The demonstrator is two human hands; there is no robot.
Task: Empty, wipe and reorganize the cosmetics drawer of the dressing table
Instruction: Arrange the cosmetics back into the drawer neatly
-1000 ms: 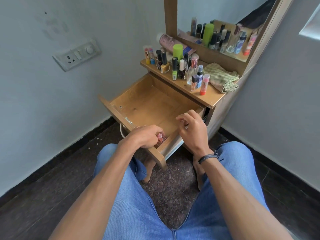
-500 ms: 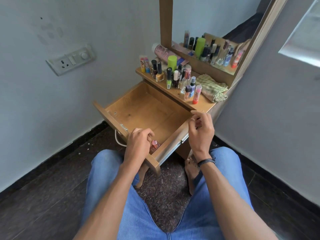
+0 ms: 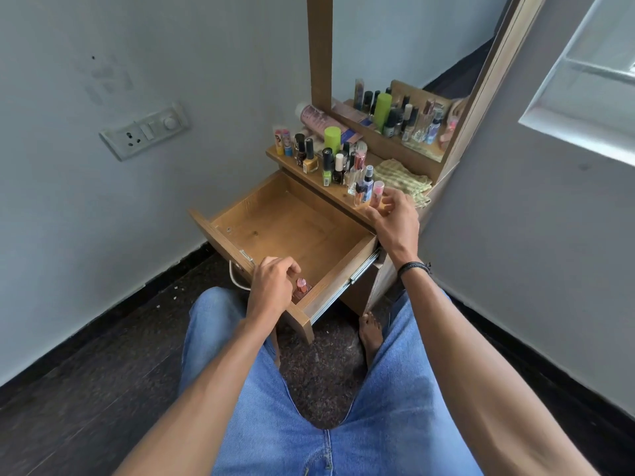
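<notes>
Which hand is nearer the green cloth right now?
Right. The right hand is just in front of the cloth at the shelf; the left hand is down at the drawer's near corner.

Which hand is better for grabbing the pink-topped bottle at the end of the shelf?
The right hand. Its open fingers are right beside that pink-topped bottle, while the left hand is down at the near corner of the drawer, holding a small bottle.

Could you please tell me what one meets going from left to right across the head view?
Wall switch plate → left hand gripping a pink bottle → green can → right hand → window.
</notes>
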